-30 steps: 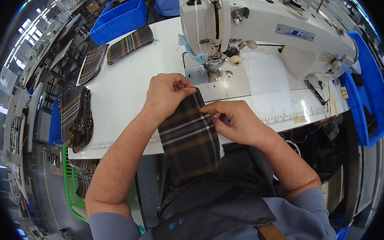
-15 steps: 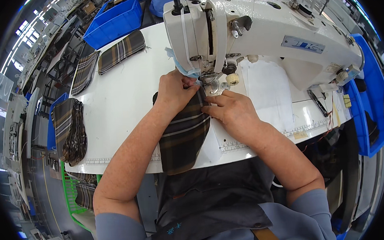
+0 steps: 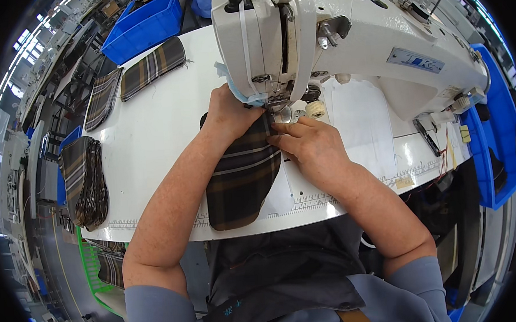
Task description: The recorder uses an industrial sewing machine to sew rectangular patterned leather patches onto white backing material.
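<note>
A dark plaid fabric piece lies under the head of a white sewing machine, its top end at the presser foot. My left hand is closed on the fabric's upper left part, fingertips close beside the needle area and partly hidden by the machine head and a light blue strip. At the fabric's right edge, my right hand grips with thumb and forefinger, just below the presser foot. The fabric's rounded lower end rests on the white table near its front edge.
Stacked plaid pieces sit at the table's left, with more plaid pieces farther back. Blue bins stand behind and at right. A green basket is below left. Black snips lie right of a white sheet.
The fabric has slid forward toward the machine; its lower end, earlier over the table's front edge, now lies on the tabletop. Both hands stay on it. The view has shifted slightly.
</note>
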A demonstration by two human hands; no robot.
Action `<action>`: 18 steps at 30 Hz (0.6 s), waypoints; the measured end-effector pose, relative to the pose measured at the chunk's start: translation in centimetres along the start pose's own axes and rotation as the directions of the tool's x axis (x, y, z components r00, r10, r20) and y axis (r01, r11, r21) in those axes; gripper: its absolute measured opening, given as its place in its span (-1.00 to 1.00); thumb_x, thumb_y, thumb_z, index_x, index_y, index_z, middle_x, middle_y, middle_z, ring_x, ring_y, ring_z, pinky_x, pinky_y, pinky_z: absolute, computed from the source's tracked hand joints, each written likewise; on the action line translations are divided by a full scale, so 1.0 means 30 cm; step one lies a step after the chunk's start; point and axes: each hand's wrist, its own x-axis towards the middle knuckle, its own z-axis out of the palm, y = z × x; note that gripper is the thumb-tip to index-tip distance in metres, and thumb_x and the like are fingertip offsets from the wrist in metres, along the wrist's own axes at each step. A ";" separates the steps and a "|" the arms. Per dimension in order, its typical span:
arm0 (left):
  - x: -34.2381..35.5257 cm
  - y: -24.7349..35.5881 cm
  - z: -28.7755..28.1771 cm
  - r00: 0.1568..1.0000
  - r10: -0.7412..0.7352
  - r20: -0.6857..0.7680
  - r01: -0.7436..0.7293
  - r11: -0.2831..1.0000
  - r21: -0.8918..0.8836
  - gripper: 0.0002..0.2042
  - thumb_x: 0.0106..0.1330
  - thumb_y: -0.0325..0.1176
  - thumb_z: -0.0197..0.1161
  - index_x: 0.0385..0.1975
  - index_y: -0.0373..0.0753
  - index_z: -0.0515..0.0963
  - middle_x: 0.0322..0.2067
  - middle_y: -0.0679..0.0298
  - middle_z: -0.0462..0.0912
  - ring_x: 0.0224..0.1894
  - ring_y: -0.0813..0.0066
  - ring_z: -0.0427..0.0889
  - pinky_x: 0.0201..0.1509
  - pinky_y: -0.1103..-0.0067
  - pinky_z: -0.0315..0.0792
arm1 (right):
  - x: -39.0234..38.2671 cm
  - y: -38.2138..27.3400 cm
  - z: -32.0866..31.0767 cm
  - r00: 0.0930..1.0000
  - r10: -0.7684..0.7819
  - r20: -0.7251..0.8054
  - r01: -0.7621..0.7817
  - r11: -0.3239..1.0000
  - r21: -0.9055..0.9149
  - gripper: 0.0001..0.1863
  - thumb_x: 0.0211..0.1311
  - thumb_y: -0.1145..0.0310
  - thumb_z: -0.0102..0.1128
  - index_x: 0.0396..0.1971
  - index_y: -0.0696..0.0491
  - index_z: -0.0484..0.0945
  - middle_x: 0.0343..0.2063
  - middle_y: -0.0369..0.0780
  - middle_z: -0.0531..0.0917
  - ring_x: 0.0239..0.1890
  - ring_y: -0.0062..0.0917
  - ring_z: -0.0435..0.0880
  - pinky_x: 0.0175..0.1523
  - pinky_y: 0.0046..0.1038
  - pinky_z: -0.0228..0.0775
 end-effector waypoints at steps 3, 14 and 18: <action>-0.013 0.004 -0.012 1.000 -0.024 0.018 0.024 1.000 0.017 -0.67 0.02 -0.35 0.45 -0.17 -0.25 0.68 -0.26 0.03 0.75 -0.16 0.06 0.74 -0.05 0.37 0.62 | 0.004 -0.012 -0.001 1.000 -0.006 -0.009 0.006 1.000 0.002 -0.69 0.02 0.42 0.19 -0.19 -0.01 0.76 -0.06 -0.28 0.73 -0.16 -0.42 0.65 -0.12 -0.42 0.57; -0.376 0.322 -0.158 0.959 0.184 0.216 -0.124 0.956 -0.265 -0.69 0.13 -0.33 0.48 -0.14 -0.25 0.62 -0.03 0.12 0.67 0.02 0.13 0.67 0.11 0.38 0.54 | -0.031 -0.011 -0.012 0.997 -0.025 -0.066 0.026 1.000 0.006 -0.66 0.03 0.45 0.27 -0.12 0.12 0.70 -0.06 -0.23 0.72 -0.10 -0.36 0.62 -0.02 -0.36 0.56; -0.447 0.321 -0.133 0.972 0.130 0.195 -0.116 0.990 -0.080 -0.72 0.11 -0.48 0.47 -0.16 -0.29 0.68 -0.13 0.13 0.75 -0.07 0.23 0.75 0.03 0.46 0.60 | -0.076 -0.067 -0.079 0.999 0.039 0.031 -0.041 0.998 0.055 -0.64 0.01 0.44 0.33 -0.11 0.11 0.64 -0.14 -0.18 0.68 -0.10 -0.32 0.61 -0.04 -0.31 0.47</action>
